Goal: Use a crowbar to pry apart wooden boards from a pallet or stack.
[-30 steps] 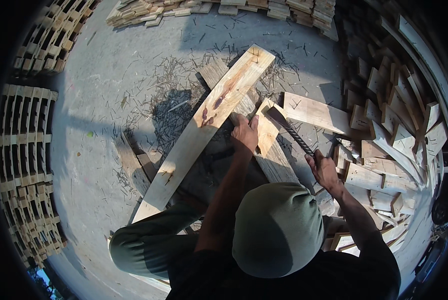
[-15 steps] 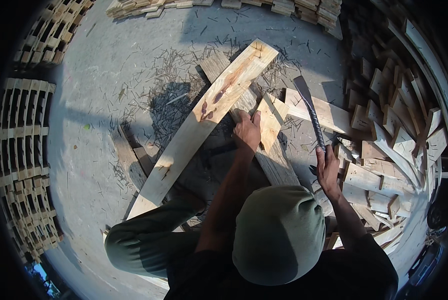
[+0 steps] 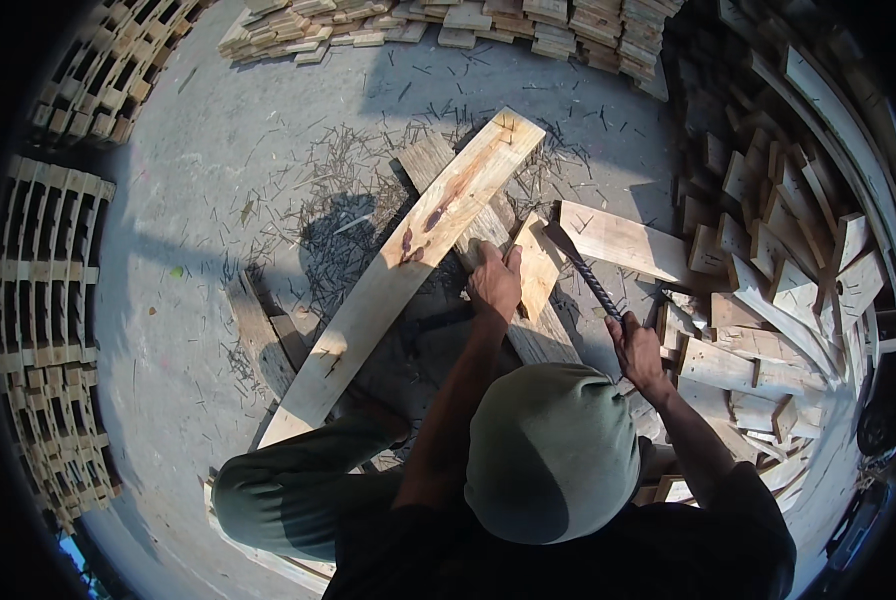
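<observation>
My right hand (image 3: 638, 352) is wrapped round a dark pry bar (image 3: 592, 276) with a ribbed shaft. The bar's flat end overlaps the upper right edge of a short pale board (image 3: 538, 272); whether it touches is unclear. Just left of that board, my left hand (image 3: 494, 284) has its fingers curled down at a weathered plank (image 3: 426, 162), thumb beside the short board. What those fingers grip is hidden. A long pale board (image 3: 368, 295) with dark knots and nails sticking up near both ends lies slantwise across the weathered plank.
Loose nails (image 3: 340, 165) litter the concrete floor. Another nailed board (image 3: 623, 240) reaches toward a heap of broken boards (image 3: 758, 350) on my right. Pallets (image 3: 53, 265) are stacked at left, and piled planks (image 3: 448, 20) at the far side. My bent knee (image 3: 258, 495) is below the long board.
My right hand has moved left and slightly nearer me, bringing the pry bar's flat end over to the short board. My left hand stays beside that board. The view has shifted slightly.
</observation>
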Demonstrator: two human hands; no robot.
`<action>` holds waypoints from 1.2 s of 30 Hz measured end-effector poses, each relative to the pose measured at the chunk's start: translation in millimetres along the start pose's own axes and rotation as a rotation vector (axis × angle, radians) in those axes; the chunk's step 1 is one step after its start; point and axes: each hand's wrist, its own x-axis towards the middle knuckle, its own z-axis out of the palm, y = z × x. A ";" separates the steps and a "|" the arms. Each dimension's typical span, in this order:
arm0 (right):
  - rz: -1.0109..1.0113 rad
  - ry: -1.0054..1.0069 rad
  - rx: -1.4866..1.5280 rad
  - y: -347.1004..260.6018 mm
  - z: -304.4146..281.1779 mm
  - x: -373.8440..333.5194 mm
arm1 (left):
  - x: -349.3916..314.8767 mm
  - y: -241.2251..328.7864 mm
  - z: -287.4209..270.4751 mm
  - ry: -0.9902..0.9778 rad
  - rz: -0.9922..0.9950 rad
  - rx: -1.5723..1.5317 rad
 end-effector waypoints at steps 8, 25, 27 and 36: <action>-0.026 -0.056 -0.068 -5.1 -7.9 -22.6 | -18.2 1.7 3.3 0.005 0.010 -0.038; 0.098 0.180 0.336 -24.9 -18.5 -41.2 | -34.6 6.6 -10.6 -0.157 -0.124 0.205; 0.101 0.204 0.410 -21.1 -9.1 -46.2 | -31.7 1.0 -11.1 -0.206 -0.051 0.203; 0.048 0.185 0.345 -14.3 1.9 -64.0 | -41.3 -17.3 -16.6 -0.382 -0.100 0.229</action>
